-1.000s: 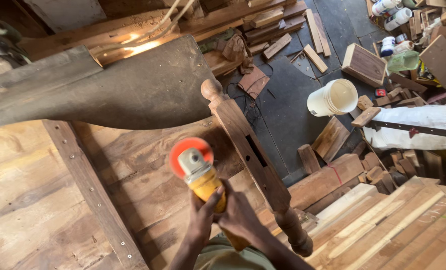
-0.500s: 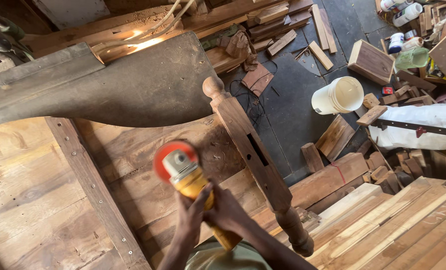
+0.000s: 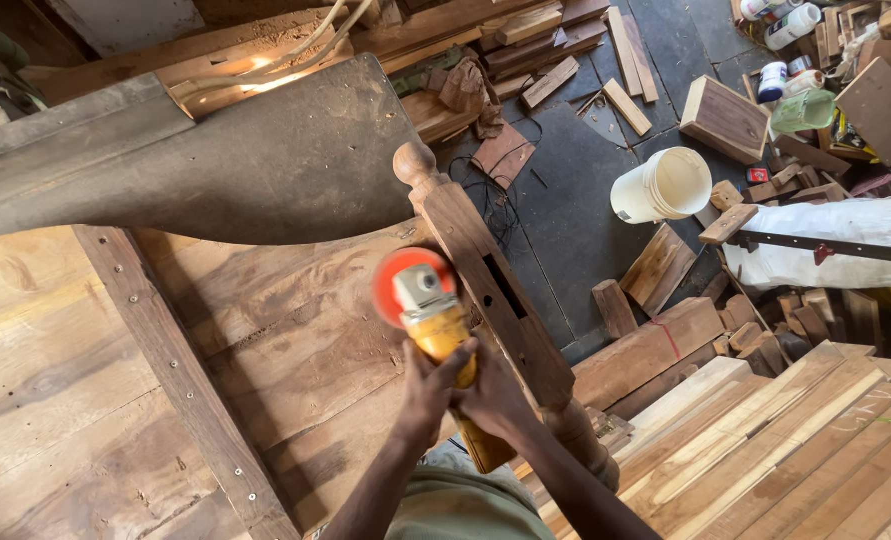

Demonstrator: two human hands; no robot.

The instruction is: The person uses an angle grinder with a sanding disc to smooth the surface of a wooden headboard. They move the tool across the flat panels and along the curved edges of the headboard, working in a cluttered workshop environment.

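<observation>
You are sanding the wooden panel (image 3: 295,330): your left hand (image 3: 427,392) and right hand (image 3: 492,398) both clench the yellow grinder (image 3: 445,345), its orange disc (image 3: 405,285) ahead of your fingers beside the turned post (image 3: 485,285), so keep it flat.

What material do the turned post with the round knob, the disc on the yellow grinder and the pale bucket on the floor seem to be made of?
Turned post with the round knob: bare brown wood, apparently unvarnished; grain shows and the surface is matt. Orange disc on the yellow grinder: probably an abrasive sanding disc, though it is blurred. Pale bucket: likely plastic, with smooth cream walls and a thin rim.
</observation>
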